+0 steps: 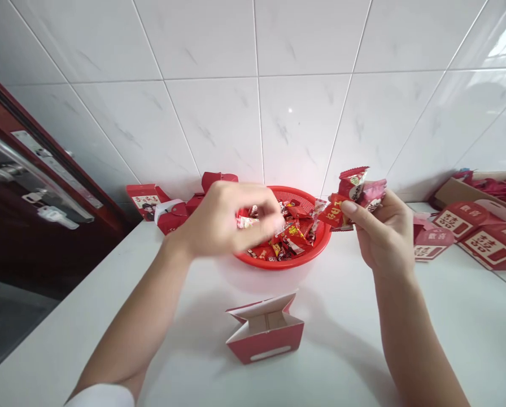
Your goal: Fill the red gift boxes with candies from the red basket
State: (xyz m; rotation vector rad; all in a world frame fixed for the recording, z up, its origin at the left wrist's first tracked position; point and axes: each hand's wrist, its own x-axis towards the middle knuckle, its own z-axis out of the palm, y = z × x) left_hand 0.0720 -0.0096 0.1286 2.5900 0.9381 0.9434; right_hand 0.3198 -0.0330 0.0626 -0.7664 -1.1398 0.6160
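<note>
Over the left side of a red plastic basket (283,263), my left hand (230,217) is bent and smeared by motion. Its thumb and index finger curve towards each other, and whether anything is between them is unclear. Wrapped candies (293,234) in mostly red wrappers fill the basket. My right hand (384,232) is closed on several wrapped candies (349,198), held up just right of the basket. On the table in front of the basket stands a small red paper box (265,339), its top open and its pale inside showing.
Red boxes (145,200) stand by the wall behind my left hand. More red boxes (492,243) with printed labels lie on the right, near a cardboard carton (452,189) of red items. A tiled wall (297,130) backs the white table (337,350). A dark red door (33,226) holds keys at left.
</note>
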